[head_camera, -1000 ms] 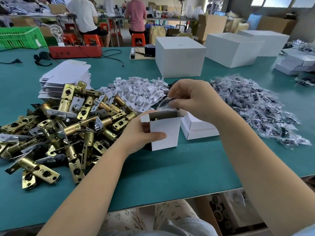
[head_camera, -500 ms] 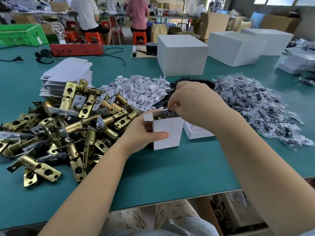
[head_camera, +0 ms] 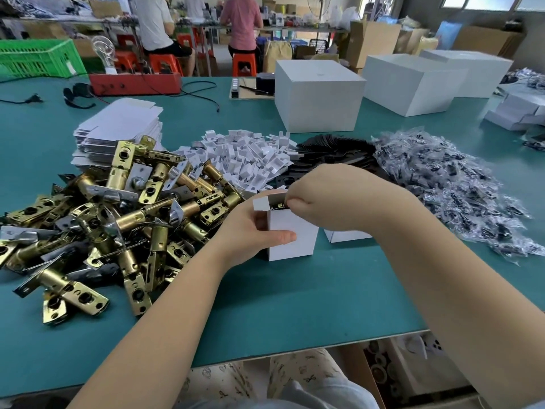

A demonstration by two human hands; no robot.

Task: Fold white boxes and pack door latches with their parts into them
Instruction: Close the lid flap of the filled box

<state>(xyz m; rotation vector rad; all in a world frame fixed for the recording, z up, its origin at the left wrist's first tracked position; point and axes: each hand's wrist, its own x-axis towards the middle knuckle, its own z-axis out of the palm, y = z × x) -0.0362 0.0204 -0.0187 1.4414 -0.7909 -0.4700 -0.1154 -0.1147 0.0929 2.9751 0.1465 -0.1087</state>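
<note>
Lowered, right hand (head_camera: 330, 196) fingers box (head_camera: 292, 234) rim; left hand (head_camera: 250, 231) grips.

The right hand (head_camera: 333, 196) covers the mouth of the small box (head_camera: 292, 237), so its fingertips and whatever they hold stay hidden. Another box (head_camera: 345, 236) sits half-hidden behind that wrist.

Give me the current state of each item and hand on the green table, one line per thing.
Small white cardboard box: upright, top open, side flap up.
Left hand: grips the box's side.
Right hand: fingers curled at the box's open top; what they hold is hidden.
Brass door latches: loose heap.
Flat white box blanks: stacked, unfolded.
Clear plastic parts bags: loose pile.
Large white cube box: closed.
</note>
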